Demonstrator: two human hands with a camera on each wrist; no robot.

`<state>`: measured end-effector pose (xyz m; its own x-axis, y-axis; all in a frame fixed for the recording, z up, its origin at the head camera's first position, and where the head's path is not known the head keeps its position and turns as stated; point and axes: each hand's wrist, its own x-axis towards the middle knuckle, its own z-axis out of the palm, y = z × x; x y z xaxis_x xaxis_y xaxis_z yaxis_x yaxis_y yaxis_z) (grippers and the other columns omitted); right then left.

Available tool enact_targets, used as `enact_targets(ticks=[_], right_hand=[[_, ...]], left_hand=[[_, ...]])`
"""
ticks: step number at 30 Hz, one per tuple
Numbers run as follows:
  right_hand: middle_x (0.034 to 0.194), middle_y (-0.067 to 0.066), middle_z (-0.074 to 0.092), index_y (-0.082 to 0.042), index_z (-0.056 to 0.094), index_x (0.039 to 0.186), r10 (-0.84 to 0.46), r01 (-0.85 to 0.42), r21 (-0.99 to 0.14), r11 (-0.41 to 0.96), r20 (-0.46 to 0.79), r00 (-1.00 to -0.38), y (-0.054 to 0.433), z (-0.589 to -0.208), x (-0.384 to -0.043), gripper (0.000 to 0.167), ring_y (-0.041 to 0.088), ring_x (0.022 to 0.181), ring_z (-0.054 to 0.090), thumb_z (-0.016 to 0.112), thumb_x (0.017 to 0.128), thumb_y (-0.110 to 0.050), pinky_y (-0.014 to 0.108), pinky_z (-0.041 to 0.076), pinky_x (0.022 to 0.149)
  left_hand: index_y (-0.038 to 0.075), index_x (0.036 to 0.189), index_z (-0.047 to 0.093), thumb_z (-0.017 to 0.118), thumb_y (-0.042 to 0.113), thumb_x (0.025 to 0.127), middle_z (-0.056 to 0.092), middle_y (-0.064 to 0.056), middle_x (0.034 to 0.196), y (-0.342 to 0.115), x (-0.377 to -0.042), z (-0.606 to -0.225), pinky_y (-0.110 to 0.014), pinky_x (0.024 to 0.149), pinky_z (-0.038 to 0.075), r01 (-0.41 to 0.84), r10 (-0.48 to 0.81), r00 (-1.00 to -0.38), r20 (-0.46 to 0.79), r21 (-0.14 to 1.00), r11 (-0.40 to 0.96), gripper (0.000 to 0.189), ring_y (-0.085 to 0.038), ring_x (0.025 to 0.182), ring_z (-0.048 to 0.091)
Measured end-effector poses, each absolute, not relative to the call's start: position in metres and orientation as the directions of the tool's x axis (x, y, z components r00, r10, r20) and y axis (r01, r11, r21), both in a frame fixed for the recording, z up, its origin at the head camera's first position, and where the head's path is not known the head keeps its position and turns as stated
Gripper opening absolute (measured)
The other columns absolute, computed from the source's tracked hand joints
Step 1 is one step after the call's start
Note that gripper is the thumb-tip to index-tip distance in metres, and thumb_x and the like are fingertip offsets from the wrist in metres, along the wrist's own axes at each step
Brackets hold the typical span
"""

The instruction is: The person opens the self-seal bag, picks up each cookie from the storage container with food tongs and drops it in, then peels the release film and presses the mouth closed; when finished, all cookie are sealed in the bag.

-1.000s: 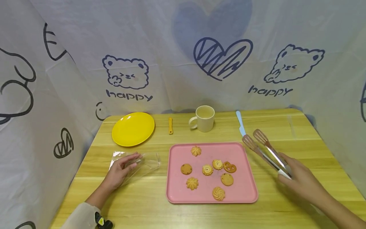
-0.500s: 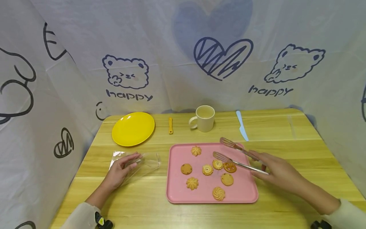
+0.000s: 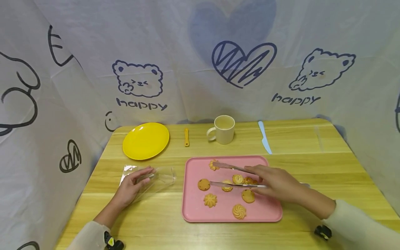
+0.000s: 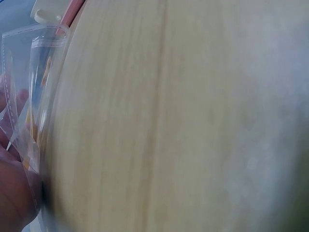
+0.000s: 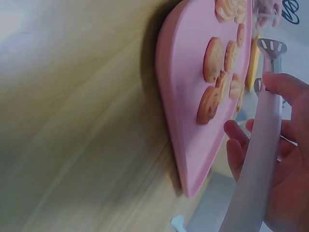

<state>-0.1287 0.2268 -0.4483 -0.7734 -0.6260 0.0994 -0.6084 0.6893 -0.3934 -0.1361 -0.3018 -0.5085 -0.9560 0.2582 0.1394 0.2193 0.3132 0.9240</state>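
My right hand (image 3: pixel 279 184) grips a pair of tongs (image 3: pixel 239 169), their slotted heads spread apart over the pink tray (image 3: pixel 193 213). In the head view, one head overlaps the back star-shaped cookie (image 3: pixel 212 167); the lower head reaches beside a round chip cookie (image 3: pixel 203 185) and crosses a ring-shaped cookie (image 3: pixel 227 189). A pretzel (image 3: pixel 249 180) is partly hidden by the tongs. The right wrist view shows a pale tong handle (image 5: pixel 260 150) along my thumb. My left hand (image 3: pixel 132 187) holds a clear plastic bag (image 3: pixel 164 177) on the table, thumb and fingers at it.
More cookies lie on the tray, including a swirl cookie (image 3: pixel 239 211). Behind stand a yellow plate (image 3: pixel 146 141), a small yellow handle-like piece (image 3: pixel 186 137), a cream mug (image 3: pixel 224 130) and a light blue knife (image 3: pixel 265 138). A patterned cloth (image 3: pixel 187 69) hangs along the back.
My right hand has carried the tongs leftward from the table's right side to over the tray's cookies. The left hand and bag have stayed put.
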Motion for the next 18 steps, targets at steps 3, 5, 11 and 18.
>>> enact_targets(ticks=[3, 5, 11, 18], right_hand=[[0.106, -0.005, 0.067, -0.017, 0.055, 0.149, -0.647, -0.622, -0.388, 0.680, 0.080, -0.758, 0.217, -0.450, -0.132, 0.064, 0.006, 0.080, 0.059, 0.078, 0.093, -0.038, 0.029, 0.052, 0.068], [0.111, -0.004, 0.068, -0.018, 0.055, 0.149, -0.659, -0.628, -0.388, 0.675, 0.066, -0.750, 0.212, -0.451, -0.134, 0.062, 0.008, 0.084, 0.063, 0.077, 0.094, -0.038, 0.032, 0.055, 0.071], [0.112, -0.004, 0.068, -0.017, 0.055, 0.149, -0.680, -0.637, -0.399, 0.659, 0.045, -0.732, 0.199, -0.455, -0.139, 0.063, 0.009, 0.085, 0.064, 0.077, 0.094, -0.038, 0.031, 0.055, 0.072], [0.128, -0.003, 0.067, -0.015, 0.055, 0.149, -0.702, -0.659, -0.385, 0.646, 0.040, -0.711, 0.189, -0.460, -0.144, 0.064, 0.009, 0.088, 0.061, 0.077, 0.093, -0.038, 0.033, 0.053, 0.075]], left_hand=[[-0.003, 0.140, 0.060, 0.064, 0.006, 0.102, 0.069, -0.012, 0.134, -0.302, -0.136, -0.508, -0.006, 0.108, 0.034, 0.221, 0.258, -0.956, 0.141, 0.923, 0.314, 0.039, 0.012, 0.132, 0.047], [-0.004, 0.140, 0.060, 0.064, 0.006, 0.102, 0.069, -0.009, 0.134, -0.301, -0.136, -0.508, -0.006, 0.108, 0.034, 0.222, 0.260, -0.955, 0.142, 0.924, 0.311, 0.039, 0.012, 0.132, 0.047], [-0.005, 0.140, 0.059, 0.063, 0.005, 0.102, 0.070, -0.002, 0.134, -0.302, -0.137, -0.509, -0.008, 0.107, 0.037, 0.224, 0.268, -0.952, 0.145, 0.930, 0.291, 0.040, 0.010, 0.131, 0.049], [-0.005, 0.140, 0.059, 0.063, 0.005, 0.102, 0.069, -0.006, 0.134, -0.302, -0.137, -0.510, -0.008, 0.107, 0.037, 0.223, 0.266, -0.953, 0.144, 0.929, 0.296, 0.039, 0.011, 0.131, 0.049]])
